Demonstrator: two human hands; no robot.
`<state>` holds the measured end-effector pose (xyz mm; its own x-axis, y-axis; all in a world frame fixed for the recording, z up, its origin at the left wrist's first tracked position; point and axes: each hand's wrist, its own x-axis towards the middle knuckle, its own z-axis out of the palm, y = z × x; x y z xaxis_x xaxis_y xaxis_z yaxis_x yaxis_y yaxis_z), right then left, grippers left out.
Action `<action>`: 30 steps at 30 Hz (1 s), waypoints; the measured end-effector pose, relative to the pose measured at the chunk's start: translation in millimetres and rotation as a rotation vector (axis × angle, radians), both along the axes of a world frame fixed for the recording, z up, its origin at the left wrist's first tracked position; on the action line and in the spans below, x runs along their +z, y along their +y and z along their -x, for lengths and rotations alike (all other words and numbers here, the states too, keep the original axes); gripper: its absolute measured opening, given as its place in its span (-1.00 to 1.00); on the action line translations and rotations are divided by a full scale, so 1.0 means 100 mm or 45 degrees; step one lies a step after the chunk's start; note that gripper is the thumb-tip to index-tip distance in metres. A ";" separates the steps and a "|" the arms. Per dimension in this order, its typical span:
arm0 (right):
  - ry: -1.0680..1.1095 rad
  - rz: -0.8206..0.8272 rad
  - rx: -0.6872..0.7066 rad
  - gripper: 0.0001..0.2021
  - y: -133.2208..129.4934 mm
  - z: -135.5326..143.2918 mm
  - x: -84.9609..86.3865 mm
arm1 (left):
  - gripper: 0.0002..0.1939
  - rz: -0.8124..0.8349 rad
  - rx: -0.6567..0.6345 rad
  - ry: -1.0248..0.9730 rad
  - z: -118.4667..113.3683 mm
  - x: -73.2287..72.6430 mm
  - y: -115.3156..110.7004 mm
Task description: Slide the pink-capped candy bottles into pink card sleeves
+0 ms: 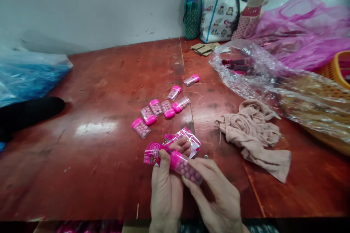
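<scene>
By the wall: cartoon-print white tote (216, 18) between green dotted bottle pouch (191, 22) and pink-dotted bottle sleeve (245, 23). Cardboard pieces (203, 48) lie in front. Right: pink plastic bag (300, 31), crinkled clear plastic (287, 91), yellow basket (338, 58) at frame edge, crumpled beige cloth (255, 131). Left: translucent bag (32, 74), blue contents; below it, black rounded object (35, 111), can't tell what.

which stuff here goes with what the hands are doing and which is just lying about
Likely part of the job:
- tub, held by the right hand, cap end at the left hand
- printed film, by the left hand
- seven more tubs on the table

Probably just lying about:
- cloth
- tote
- card pieces
</scene>
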<state>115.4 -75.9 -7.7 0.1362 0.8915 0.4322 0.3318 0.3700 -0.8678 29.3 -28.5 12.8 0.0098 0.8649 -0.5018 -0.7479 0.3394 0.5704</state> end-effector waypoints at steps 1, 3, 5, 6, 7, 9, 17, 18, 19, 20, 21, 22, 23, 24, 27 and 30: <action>0.010 0.017 0.018 -0.56 0.00 -0.01 0.00 | -0.64 -0.003 -0.008 0.017 0.01 -0.01 -0.01; 0.051 0.034 0.048 -0.57 0.00 -0.02 -0.01 | -0.64 -0.019 -0.010 0.061 0.02 -0.04 -0.02; 0.107 0.060 0.063 -0.59 0.01 -0.02 -0.01 | -0.59 -0.057 -0.046 0.096 0.03 -0.05 -0.04; 0.136 0.082 0.056 -0.61 0.02 -0.02 -0.01 | -0.56 -0.077 -0.077 0.101 0.02 -0.05 -0.04; 0.160 0.103 0.043 -0.62 0.02 -0.02 -0.01 | -0.53 -0.092 -0.106 0.100 0.02 -0.05 -0.04; 0.188 0.121 0.004 -0.64 0.03 -0.03 0.00 | -0.50 -0.112 -0.119 0.109 -0.01 -0.04 -0.04; 0.162 -0.008 -0.088 -0.59 0.02 -0.03 -0.03 | -0.65 -0.082 -0.003 0.202 -0.06 -0.04 -0.04; 0.154 -0.031 -0.085 -0.57 0.02 -0.03 -0.04 | -0.66 -0.066 0.018 0.206 -0.05 -0.06 -0.04; 0.151 -0.052 -0.075 -0.55 0.02 -0.02 -0.05 | -0.66 -0.058 0.032 0.208 -0.05 -0.07 -0.05; 0.155 -0.060 -0.061 -0.53 0.01 -0.02 -0.05 | -0.66 -0.061 0.039 0.210 -0.04 -0.09 -0.05; 0.169 -0.068 -0.046 -0.52 0.01 -0.02 -0.06 | -0.66 -0.076 0.039 0.213 -0.03 -0.11 -0.05; 0.194 -0.069 -0.034 -0.51 0.01 -0.02 -0.06 | -0.65 -0.094 0.032 0.216 -0.02 -0.12 -0.06; 0.221 -0.061 -0.022 -0.50 0.00 -0.02 -0.06 | -0.65 -0.113 0.025 0.218 -0.01 -0.13 -0.06; 0.249 -0.036 -0.012 -0.50 0.00 -0.03 -0.05 | -0.64 -0.128 0.017 0.218 0.01 -0.14 -0.06; 0.345 0.099 0.027 -0.54 -0.01 -0.05 -0.04 | -0.60 -0.141 -0.019 0.206 0.04 -0.15 -0.05; 0.463 0.268 0.017 -0.64 -0.02 -0.04 -0.04 | -0.56 -0.166 -0.043 0.199 0.05 -0.12 -0.04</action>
<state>119.2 -77.4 -11.5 0.2343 0.9578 0.1664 -0.0139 0.1744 -0.9846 23.8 -32.2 0.9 -0.0294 0.9231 -0.3834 -0.6362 0.2786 0.7195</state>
